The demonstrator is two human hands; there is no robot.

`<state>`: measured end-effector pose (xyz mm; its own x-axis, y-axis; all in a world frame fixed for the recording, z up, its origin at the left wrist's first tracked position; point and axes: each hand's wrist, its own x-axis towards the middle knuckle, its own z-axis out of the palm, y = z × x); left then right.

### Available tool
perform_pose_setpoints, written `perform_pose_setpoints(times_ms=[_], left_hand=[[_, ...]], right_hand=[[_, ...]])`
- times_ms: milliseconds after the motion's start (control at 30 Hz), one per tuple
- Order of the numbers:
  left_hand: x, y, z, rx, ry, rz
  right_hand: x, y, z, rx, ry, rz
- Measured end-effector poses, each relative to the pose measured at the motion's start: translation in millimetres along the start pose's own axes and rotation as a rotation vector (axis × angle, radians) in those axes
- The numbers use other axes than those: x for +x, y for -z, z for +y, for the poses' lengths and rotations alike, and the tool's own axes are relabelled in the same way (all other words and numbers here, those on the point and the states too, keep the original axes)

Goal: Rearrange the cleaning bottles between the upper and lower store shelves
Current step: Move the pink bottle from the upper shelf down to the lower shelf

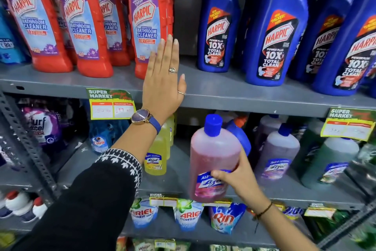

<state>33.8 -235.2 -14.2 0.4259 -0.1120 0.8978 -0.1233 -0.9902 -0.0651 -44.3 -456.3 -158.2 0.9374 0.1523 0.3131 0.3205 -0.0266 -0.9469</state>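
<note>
Standing in a tight row at the left of the upper shelf (234,96), the red bathroom-cleaner bottles (61,22) face label-out, as stock does when meant to be read from the aisle. The nearest red bottle (147,20) sits at the row's right end, and the left hand (162,79) lies flat against its lower side, fingers (171,47) straight and together, gripping nothing; the palm looks set to steady that bottle or nudge the row leftward, which would widen the bare gap beside it. That gap, between the red bottle and the blue toilet-cleaner bottles (274,33) further right, seems the likely landing place for whatever comes up from below. A price tag (110,104) hangs from the shelf lip just left of the wrist. On the lower shelf (175,177) a yellow floor-cleaner bottle (155,155) stands partly behind the left forearm. Right of it, the pink floor-cleaner bottle (213,161) is held upright at the shelf's front edge by the right hand (240,179), whose fingers wrap its labelled lower half with the thumb across the front; a low grip keeps the weight under control and the blue cap clear. Whether its base touches the shelf I cannot tell. Purple and green bottles (278,155) wait at the right.
</note>
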Motion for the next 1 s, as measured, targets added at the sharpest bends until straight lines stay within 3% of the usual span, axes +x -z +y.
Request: perform_pose_setpoints(times_ms=[300, 1000], left_hand=[[-4.0, -0.1, 2.9, -0.007, 0.05, 0.079], [-4.2, -2.2, 2.2, -0.014, 0.043, 0.106]], right_hand=[[27.3, -7.6, 79.3, -0.075, -0.138, 0.001], [106.6, -45.7, 123.6, 0.164, -0.27, -0.04]])
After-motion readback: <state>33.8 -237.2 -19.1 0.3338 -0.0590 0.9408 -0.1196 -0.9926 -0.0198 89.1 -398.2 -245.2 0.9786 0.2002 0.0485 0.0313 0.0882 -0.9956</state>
